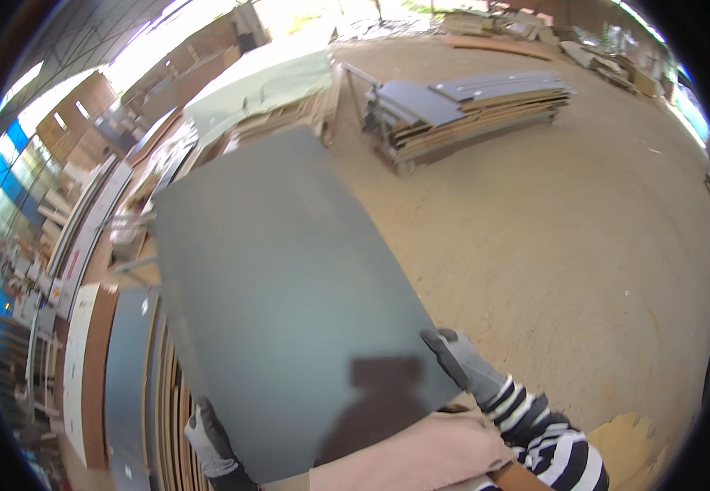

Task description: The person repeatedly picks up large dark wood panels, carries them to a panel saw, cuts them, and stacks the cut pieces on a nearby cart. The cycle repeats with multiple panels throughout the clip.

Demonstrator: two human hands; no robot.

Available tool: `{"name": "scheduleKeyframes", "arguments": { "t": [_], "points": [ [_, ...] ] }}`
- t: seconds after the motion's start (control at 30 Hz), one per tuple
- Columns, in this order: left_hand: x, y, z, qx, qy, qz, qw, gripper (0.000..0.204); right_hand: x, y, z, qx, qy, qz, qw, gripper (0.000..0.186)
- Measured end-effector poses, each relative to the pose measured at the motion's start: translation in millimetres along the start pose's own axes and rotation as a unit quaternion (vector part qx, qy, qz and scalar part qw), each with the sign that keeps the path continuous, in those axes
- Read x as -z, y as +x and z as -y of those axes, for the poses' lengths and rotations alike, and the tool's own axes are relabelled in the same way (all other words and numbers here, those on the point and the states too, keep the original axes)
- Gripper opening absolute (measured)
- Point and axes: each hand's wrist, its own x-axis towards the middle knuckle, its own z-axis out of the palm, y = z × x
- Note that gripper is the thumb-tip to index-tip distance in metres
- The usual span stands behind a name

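A large flat rectangular dark grey panel (273, 270) stretches out in front of me, its near end close to my body. My left hand (211, 440), in a grey glove with a dark palm, grips the panel's left edge near that end. On the opposite edge, my gloved right hand (463, 362) is closed, the thumb side resting over the surface and the other fingers hidden. A dark shadow falls across the near part of the panel. Left of it stand stacked panels (132, 368), bluish grey on the face with wood-coloured edges.
Ahead, a wheeled cart (408, 164) carries a pile of grey panels (486, 96). A pale green covered stack (265, 86) stands at the far left. Further left is a long machine (85, 237) with a light rail. Brown floor (568, 245) spreads to the right.
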Motion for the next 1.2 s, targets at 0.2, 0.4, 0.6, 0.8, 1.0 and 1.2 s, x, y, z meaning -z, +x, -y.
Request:
{"name": "scheduleKeyframes", "arguments": {
  "t": [0.2, 0.4, 0.6, 0.8, 1.0, 1.2],
  "points": [
    [-205.3, 134.7, -21.4, 0.037, 0.082, 0.246, 0.965, 0.041, 55.9, 19.1, 3.9, -0.063, 0.149, -0.2, 0.966, 0.036],
    [-500.0, 142.6, -19.1, 0.047, 0.105, 0.38, 0.918, 0.04, 187.5, 110.1, -23.8, -0.034, 0.203, -0.361, 0.91, 0.039],
    [-667.8, 164.9, -47.5, 0.09, 0.121, 0.425, 0.893, 0.044, 303.2, 202.7, 9.6, -0.149, 0.178, -0.407, 0.883, 0.045],
    [-837.2, 248.2, -19.7, 0.146, 0.088, 0.392, 0.904, 0.041, 401.7, 376.2, 69.2, -0.142, 0.084, -0.356, 0.92, 0.048],
    [-1006.8, 325.7, -45.2, 0.19, 0.124, 0.339, 0.913, 0.05, 507.8, 584.5, 154.0, -0.117, 0.058, -0.324, 0.937, 0.047],
    [-1106.1, 372.0, -69.8, 0.167, 0.169, 0.294, 0.926, 0.049, 597.5, 736.7, 206.9, -0.15, -0.071, -0.234, 0.958, 0.047]
  ]
}}
